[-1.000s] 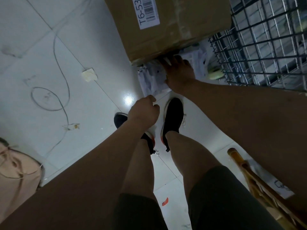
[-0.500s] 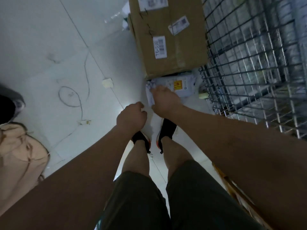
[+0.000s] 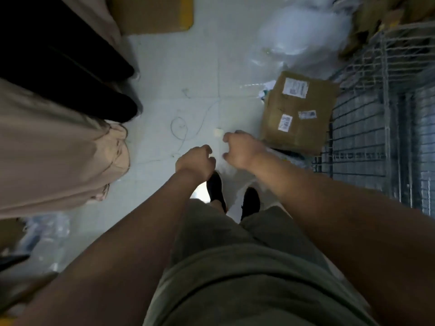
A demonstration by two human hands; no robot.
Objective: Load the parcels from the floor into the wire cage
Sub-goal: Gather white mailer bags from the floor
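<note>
Wire cage (image 3: 376, 137) of grey steel grid at right; glossy pale tiled floor (image 3: 164, 78); boxy brown cardboard parcel (image 3: 296, 130), white-labelled, on floor just beside cage. Left hand (image 3: 195, 162) curled in empty fist; right hand (image 3: 242, 149) hooked, blurred, grip impossible to tell.

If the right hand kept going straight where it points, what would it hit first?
Probably the small white block on the floor just ahead of the right hand, then the thin wire loop. The hand seems raised above the floor, so depth is unclear.
</note>
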